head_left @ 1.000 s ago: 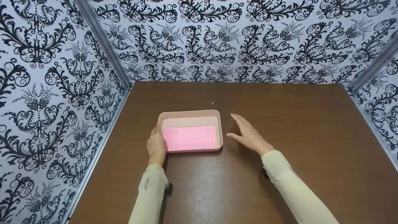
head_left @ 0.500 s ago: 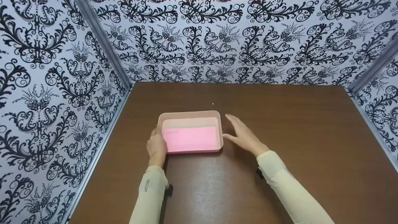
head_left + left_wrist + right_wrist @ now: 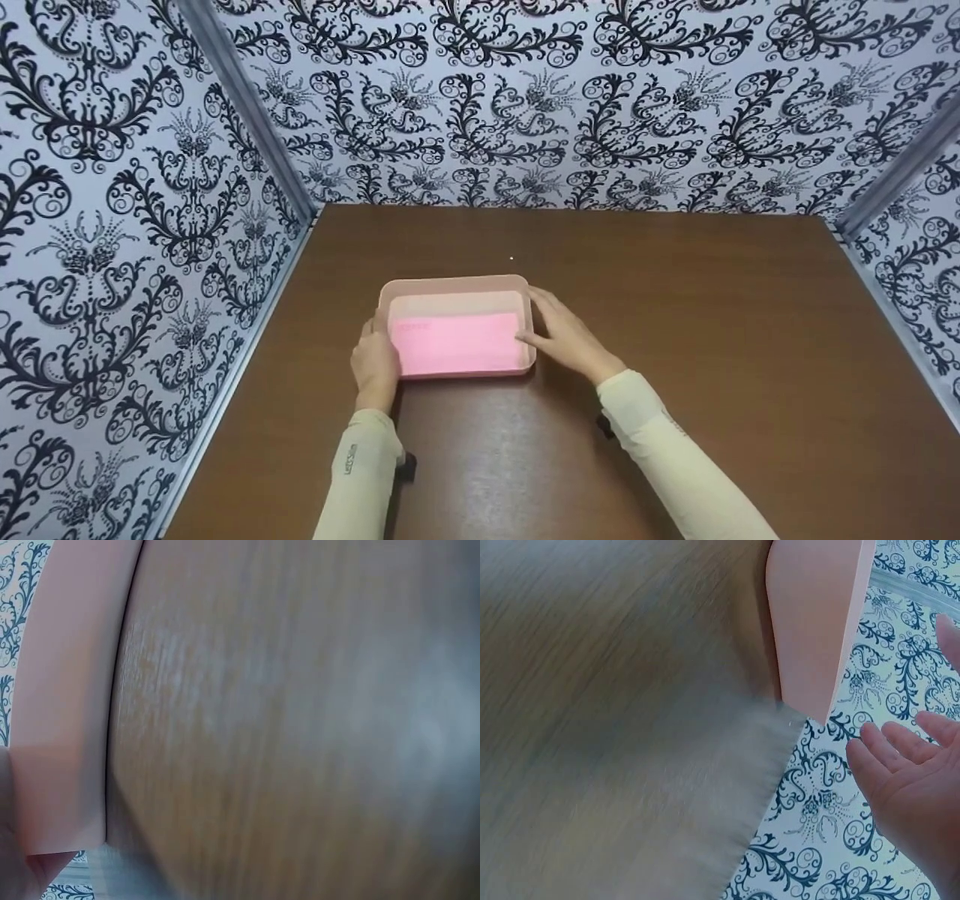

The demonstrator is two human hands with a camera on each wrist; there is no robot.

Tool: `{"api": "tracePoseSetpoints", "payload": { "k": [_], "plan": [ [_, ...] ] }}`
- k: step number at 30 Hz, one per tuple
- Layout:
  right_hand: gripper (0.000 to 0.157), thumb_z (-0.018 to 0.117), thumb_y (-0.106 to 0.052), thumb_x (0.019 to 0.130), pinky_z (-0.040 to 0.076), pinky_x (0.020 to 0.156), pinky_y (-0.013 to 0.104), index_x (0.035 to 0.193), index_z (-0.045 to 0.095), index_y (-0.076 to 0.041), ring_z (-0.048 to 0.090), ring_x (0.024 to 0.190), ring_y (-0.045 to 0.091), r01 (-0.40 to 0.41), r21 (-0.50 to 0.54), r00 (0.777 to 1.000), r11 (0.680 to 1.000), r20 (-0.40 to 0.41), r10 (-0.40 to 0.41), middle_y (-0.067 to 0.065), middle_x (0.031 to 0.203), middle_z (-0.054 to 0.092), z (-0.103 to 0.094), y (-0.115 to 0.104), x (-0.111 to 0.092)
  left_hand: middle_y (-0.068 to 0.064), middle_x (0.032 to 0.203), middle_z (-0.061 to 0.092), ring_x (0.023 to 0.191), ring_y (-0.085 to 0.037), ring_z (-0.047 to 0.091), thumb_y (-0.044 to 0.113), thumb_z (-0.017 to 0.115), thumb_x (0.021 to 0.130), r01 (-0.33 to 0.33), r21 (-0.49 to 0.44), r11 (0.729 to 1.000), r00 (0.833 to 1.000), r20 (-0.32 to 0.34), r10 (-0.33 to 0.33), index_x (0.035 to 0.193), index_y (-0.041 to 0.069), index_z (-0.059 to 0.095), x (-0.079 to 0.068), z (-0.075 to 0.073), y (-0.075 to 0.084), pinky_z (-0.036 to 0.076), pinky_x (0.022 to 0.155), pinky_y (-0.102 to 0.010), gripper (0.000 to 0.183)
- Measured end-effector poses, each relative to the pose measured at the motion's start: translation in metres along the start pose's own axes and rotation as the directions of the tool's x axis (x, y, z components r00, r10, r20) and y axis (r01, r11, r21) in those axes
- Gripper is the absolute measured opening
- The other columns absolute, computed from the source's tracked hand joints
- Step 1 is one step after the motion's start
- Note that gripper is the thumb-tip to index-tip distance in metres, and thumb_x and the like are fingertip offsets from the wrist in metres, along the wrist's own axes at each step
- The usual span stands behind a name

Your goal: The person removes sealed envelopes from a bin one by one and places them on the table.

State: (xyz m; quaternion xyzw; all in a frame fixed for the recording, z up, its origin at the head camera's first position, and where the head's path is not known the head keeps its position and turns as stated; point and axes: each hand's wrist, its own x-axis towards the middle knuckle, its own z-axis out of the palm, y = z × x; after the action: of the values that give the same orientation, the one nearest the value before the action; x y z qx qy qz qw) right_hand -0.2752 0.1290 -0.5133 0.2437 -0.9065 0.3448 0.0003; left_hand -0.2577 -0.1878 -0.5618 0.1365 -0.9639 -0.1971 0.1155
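A shallow pale pink tray (image 3: pixel 454 285) sits on the brown table, left of its middle. Flat inside it, toward the near side, lies a bright pink rectangular piece (image 3: pixel 457 345) with faint marks at its upper left corner. My left hand (image 3: pixel 373 366) grips the tray's left end; in the left wrist view only a bit of that hand shows beside the tray wall (image 3: pixel 64 690). At the right end, my right hand (image 3: pixel 568 339) has its fingers extended along the outer side, the thumb overlapping the rim. The right wrist view shows those fingers spread near the tray's corner.
The brown wooden table (image 3: pixel 720 330) stretches to the right of the tray and in front of it. Patterned black-and-white walls (image 3: pixel 525 97) close off the back and sides. A tiny white speck (image 3: pixel 511 258) lies behind the tray.
My right hand has moved left, from apart from the tray to right at its right rim. The left hand stays at the left end. The whole head view has shifted slightly.
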Motion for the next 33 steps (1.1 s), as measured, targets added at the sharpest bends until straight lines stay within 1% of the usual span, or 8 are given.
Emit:
{"api": "tracePoseSetpoints", "payload": {
  "k": [4,9,13,16,19,23,26,33],
  "plan": [
    [0.079,0.074,-0.023,0.089,0.029,0.121,0.053,0.153,0.034,0.001,0.034,0.147,0.038,-0.008,0.007,1.0,1.0,0.021,0.008,0.021,0.158,0.037,0.006,-0.003,0.003,-0.02,0.137,0.059,0.098,-0.049,0.067,0.003,0.041,0.1,0.005,-0.006,1.0,1.0,-0.007,-0.005,0.146,0.006,0.044,-0.001,0.0,-0.001,0.056,0.082,-0.058,0.046],
    [0.08,0.078,-0.019,0.086,0.036,0.117,0.051,0.151,0.037,0.0,0.048,0.138,0.037,0.001,0.028,1.0,1.0,0.024,-0.002,0.021,0.153,0.043,0.011,-0.005,0.006,-0.019,0.133,0.061,0.095,-0.048,0.068,0.002,0.044,0.098,-0.003,-0.016,1.0,0.999,-0.048,0.002,0.145,0.005,0.048,-0.002,0.001,-0.001,0.057,0.079,-0.057,0.047],
    [0.077,0.078,-0.017,0.085,0.043,0.111,0.051,0.15,0.038,0.001,0.055,0.13,0.036,0.01,0.029,1.0,1.0,0.021,-0.011,0.021,0.147,0.049,0.015,-0.005,0.009,-0.018,0.133,0.062,0.093,-0.048,0.069,0.001,0.044,0.097,-0.009,-0.025,1.0,0.999,-0.052,0.008,0.144,0.005,0.048,-0.003,0.001,-0.001,0.057,0.079,-0.057,0.048],
    [0.076,0.078,-0.016,0.085,0.043,0.111,0.05,0.149,0.04,0.002,0.055,0.13,0.036,0.011,0.02,0.999,1.0,0.037,-0.012,0.022,0.145,0.05,0.016,-0.005,0.013,-0.017,0.134,0.061,0.094,-0.048,0.068,0.001,0.043,0.097,-0.006,-0.034,0.999,0.999,-0.048,0.004,0.145,0.006,0.047,-0.003,0.0,-0.001,0.056,0.08,-0.057,0.049],
    [0.074,0.077,-0.016,0.086,0.04,0.114,0.049,0.148,0.041,0.002,0.052,0.134,0.036,0.001,0.005,0.998,1.0,0.064,-0.001,0.022,0.148,0.049,0.017,-0.005,0.018,-0.017,0.134,0.061,0.096,-0.049,0.068,0.002,0.043,0.096,-0.003,-0.048,0.999,0.998,-0.058,0.0,0.145,0.007,0.048,-0.002,-0.001,-0.001,0.056,0.081,-0.058,0.049],
    [0.072,0.076,-0.017,0.087,0.037,0.116,0.049,0.148,0.042,0.002,0.048,0.138,0.036,-0.025,-0.036,0.994,0.999,0.104,0.029,0.021,0.151,0.047,0.018,-0.005,0.026,-0.016,0.133,0.062,0.095,-0.049,0.068,0.002,0.045,0.096,-0.001,-0.064,0.998,0.997,-0.072,-0.003,0.144,0.009,0.049,-0.002,0.0,-0.001,0.056,0.081,-0.058,0.048],
    [0.071,0.075,-0.017,0.088,0.036,0.118,0.049,0.147,0.043,0.002,0.046,0.14,0.036,-0.03,-0.079,0.99,0.996,0.132,0.04,0.021,0.151,0.047,0.019,-0.005,0.03,-0.016,0.133,0.062,0.093,-0.049,0.069,0.002,0.045,0.096,0.002,-0.062,0.998,0.997,-0.072,-0.006,0.144,0.009,0.049,-0.002,0.001,-0.001,0.056,0.08,-0.058,0.048],
    [0.068,0.075,-0.018,0.088,0.038,0.116,0.048,0.147,0.045,-0.002,0.048,0.138,0.035,-0.063,-0.138,0.981,0.988,0.173,0.087,0.018,0.15,0.049,0.023,-0.008,0.038,-0.016,0.131,0.063,0.091,-0.049,0.069,0.002,0.045,0.096,-0.002,-0.043,0.999,0.997,-0.073,-0.001,0.143,0.009,0.049,-0.002,0.002,-0.001,0.056,0.078,-0.058,0.048]
  ]
}}
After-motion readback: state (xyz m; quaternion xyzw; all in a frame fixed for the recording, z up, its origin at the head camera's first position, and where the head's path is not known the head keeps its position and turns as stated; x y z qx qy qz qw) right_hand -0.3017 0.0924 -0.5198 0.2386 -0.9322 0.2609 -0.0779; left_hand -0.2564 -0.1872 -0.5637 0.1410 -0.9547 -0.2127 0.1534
